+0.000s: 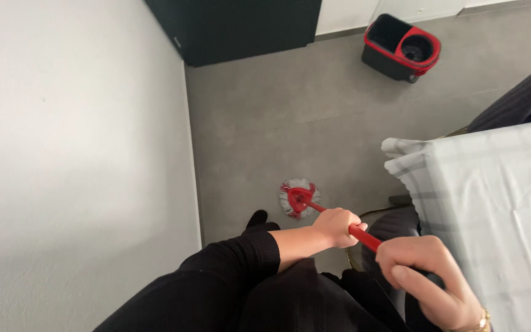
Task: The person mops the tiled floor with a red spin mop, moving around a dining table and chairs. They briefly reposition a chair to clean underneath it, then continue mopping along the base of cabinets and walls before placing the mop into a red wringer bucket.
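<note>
While both hands grip it, the mop (300, 200) stands with its round white-and-red head flat on the grey floor (290, 117), just beyond the left hand (337, 227). That hand is wrapped tight around the red handle (364, 237) partway down, its black sleeve (235, 261) running back toward the body. Nearer the camera, the right hand (428, 276) is closed around the upper, darker part of the handle, a gold bracelet (482, 320) at its wrist. Just right of both hands lies a checked cloth (493, 203) over a counter. Left of the left hand rises a white wall (75, 154). Far ahead of the hands, well apart from the mop, sits a black-and-red bucket (401, 48) beside a dark cabinet (241, 27).
</note>
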